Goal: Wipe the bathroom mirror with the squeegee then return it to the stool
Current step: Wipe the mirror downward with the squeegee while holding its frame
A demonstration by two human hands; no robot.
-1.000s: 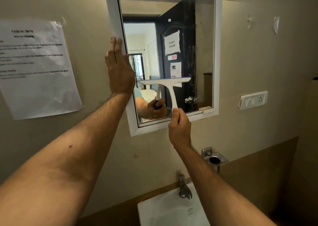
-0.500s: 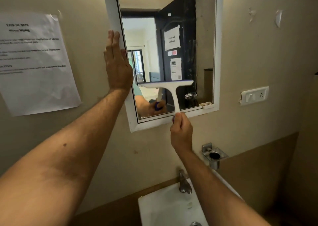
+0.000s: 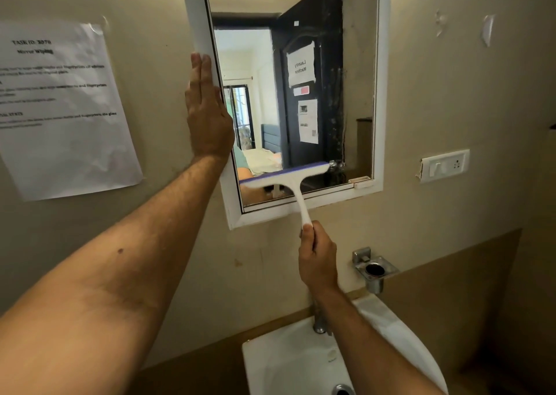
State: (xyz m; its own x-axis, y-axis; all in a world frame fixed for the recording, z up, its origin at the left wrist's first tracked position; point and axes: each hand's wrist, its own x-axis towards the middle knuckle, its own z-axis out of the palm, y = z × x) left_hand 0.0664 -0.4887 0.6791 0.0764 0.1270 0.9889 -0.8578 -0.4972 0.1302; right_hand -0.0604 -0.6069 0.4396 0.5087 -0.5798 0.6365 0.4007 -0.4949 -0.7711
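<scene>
A white-framed mirror (image 3: 379,93) hangs on the beige wall. My right hand (image 3: 317,259) grips the handle of a white squeegee (image 3: 288,179) with a blue blade, which lies tilted against the glass near the mirror's bottom left. My left hand (image 3: 207,114) rests flat, fingers together, on the mirror's left frame. The right side of the glass shows smears and spots. The stool is out of view.
A white sink (image 3: 288,361) with a metal tap (image 3: 319,319) sits below. A chrome holder (image 3: 373,269) is fixed to the wall at the right, a switch plate (image 3: 445,166) above it. A printed sheet (image 3: 60,108) is taped at the left.
The squeegee has slid down the glass toward the bottom frame, and my right hand dropped with it. My left hand stays pressed on the left frame.
</scene>
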